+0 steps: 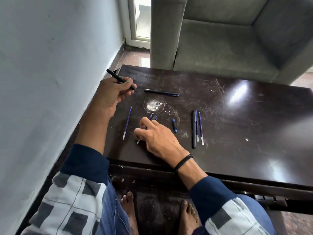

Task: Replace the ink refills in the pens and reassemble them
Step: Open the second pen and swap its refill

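**Gripping a black barrel (121,79) while we close on a purple refill (138,141)**

Our left hand (111,94) hovers over the far-left corner of the dark table (237,126), palm turned toward us. Its fingers are curled together and the thumb pinches the black barrel against them. The barrel slants up and away to the left, past the table's edge.

Our right hand (159,138) sits low on the table, nearer to us, with its fingers bent and bunched over the purple refill. The thumb lies against the refill's near side. The white end pokes out below the thumb, and the pointed tip shows beyond the fingertips. We cannot tell whether the refill is off the wood. A short dark pen piece (154,117) is touching or just beside those fingertips; we cannot tell which. A black cord bracelet (183,161) circles the right wrist.

Left of the right hand, a second refill (127,125) lies alone, tip pointing away from us. Farther back, a whole pen (161,92) lies crosswise, near a scuffed pale ring (154,106) in the finish.

Right of the hand lies a small blue cap (174,127). Beyond it is a black pen body (194,128), with a spare refill (197,126) just beside it and an outer refill (201,128) next to that, all three roughly parallel.

A grey armchair (220,39) stands behind the table, and a pale wall (50,65) runs along our left.
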The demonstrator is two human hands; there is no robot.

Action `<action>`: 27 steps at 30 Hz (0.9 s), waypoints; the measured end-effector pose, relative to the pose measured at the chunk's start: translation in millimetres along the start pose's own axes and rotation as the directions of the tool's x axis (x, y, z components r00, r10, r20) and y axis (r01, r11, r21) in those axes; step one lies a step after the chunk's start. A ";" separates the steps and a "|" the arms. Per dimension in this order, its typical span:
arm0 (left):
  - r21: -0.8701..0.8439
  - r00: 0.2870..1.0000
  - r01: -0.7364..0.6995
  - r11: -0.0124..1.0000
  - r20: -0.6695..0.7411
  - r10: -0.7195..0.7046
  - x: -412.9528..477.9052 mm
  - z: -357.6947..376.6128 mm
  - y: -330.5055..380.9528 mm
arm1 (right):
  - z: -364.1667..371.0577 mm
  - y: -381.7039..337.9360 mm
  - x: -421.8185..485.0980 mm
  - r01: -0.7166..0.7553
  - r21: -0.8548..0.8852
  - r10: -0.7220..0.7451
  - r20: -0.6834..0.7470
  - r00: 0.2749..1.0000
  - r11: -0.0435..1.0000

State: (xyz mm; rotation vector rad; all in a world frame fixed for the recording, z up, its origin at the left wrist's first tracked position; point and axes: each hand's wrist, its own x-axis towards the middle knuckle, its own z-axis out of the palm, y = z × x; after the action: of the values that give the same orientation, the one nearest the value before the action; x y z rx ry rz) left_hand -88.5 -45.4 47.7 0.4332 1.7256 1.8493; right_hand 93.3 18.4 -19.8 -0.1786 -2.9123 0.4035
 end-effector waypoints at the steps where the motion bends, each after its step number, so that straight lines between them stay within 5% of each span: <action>1: -0.001 1.000 0.002 1.000 0.005 -0.002 -0.3 0.6 -0.8 | 1.2 0.9 -0.8 0.016 0.001 -0.016 -0.011 1.000 1.000; 8: -0.208 0.989 0.066 0.976 0.141 -0.037 -3.7 3.8 4.2 | -12.7 -7.7 -1.6 0.103 0.135 -0.075 -0.201 0.977 0.986; 14: -0.256 0.935 0.059 0.965 0.352 0.036 -14.2 22.1 4.0 | -31.2 1.2 1.8 -0.020 0.422 0.244 -0.486 0.840 0.907; 20: -0.146 0.898 0.098 0.984 0.439 -0.024 -19.8 34.5 -4.7 | -35.5 15.4 0.4 -0.142 0.704 0.494 -0.326 0.806 0.696; 27: -0.021 0.912 0.086 0.996 0.405 -0.070 -17.0 33.9 -8.2 | -36.9 20.5 0.7 -0.187 0.792 0.600 -0.262 0.756 0.581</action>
State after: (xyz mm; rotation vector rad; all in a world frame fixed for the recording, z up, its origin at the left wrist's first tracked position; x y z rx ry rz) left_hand -53.7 -28.5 46.0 0.6694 1.4026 1.5962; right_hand 102.2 47.5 9.5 -0.7214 -1.9394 1.3352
